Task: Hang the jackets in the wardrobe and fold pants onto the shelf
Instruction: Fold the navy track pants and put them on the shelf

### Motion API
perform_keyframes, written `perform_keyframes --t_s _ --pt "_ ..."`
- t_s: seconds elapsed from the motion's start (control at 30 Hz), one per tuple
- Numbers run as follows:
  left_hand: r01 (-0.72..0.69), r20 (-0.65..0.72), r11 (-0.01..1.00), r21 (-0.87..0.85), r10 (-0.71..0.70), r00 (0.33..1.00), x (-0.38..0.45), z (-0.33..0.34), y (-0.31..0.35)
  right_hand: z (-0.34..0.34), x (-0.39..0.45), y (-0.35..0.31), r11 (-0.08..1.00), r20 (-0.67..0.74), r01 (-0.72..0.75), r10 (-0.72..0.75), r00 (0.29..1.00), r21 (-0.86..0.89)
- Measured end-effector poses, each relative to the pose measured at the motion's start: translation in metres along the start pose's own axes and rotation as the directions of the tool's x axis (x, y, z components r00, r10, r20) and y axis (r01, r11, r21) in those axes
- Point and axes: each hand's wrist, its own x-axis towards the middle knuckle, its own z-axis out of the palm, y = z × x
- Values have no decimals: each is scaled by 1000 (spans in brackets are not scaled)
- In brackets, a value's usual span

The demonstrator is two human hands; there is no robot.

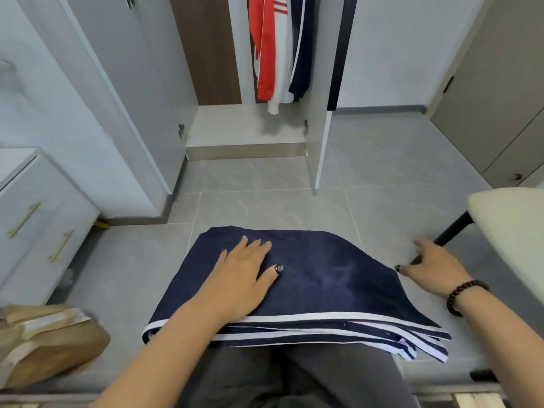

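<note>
Navy pants with white side stripes lie folded on the grey tiled floor in front of my knees. My left hand presses flat on their left half, fingers straight. My right hand hovers at the pants' right edge with fingers spread, its thumb touching the cloth edge. Ahead, the open wardrobe holds a red and white jacket and a navy jacket hanging side by side above its bare bottom shelf.
A white drawer unit with brass handles stands at the left. A brown paper bag lies at the lower left. A cream chair seat with a black leg sits at the right. Both wardrobe doors stand open.
</note>
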Motion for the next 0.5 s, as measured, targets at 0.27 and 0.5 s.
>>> perform_keyframes --t_s 0.27,0.5 --pt "263 -41 964 38 -262 964 21 17 -50 110 -54 -131 653 182 706 -686 704 -272" --pt "419 -29 704 -574 -528 849 -1 11 -98 99 -11 -88 859 240 448 -394 887 -248"
